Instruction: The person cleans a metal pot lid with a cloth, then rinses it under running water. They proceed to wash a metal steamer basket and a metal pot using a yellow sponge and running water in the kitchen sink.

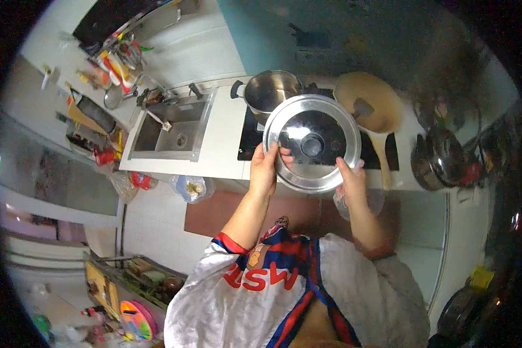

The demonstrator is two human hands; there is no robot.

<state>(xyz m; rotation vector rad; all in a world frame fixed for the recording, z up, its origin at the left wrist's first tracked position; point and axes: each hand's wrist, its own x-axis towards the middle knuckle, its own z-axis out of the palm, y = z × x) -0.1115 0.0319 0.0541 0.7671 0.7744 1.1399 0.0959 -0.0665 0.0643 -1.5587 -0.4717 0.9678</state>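
A glass pot lid (312,124) with a steel rim and a dark round knob is held in front of me by both hands. My left hand (267,167) grips its left edge, thumb on top and fingers showing through the glass. At the lower right edge, my right hand (351,176) pinches the rim. Just beyond the lid stands a stainless steel pot (272,93) with a black side handle, its mouth uncovered. The lid overlaps the pot's near right side from my viewpoint. Beneath the lid lies a black cooktop (250,141), partly hidden.
Right of the pot rests a brownish wok lid or pan (367,102) with a wooden handle. A double sink (174,130) with a dark faucet is at left. Stacked cookware (443,158) stands far right. A lined waste bin (192,188) sits below the counter's front edge.
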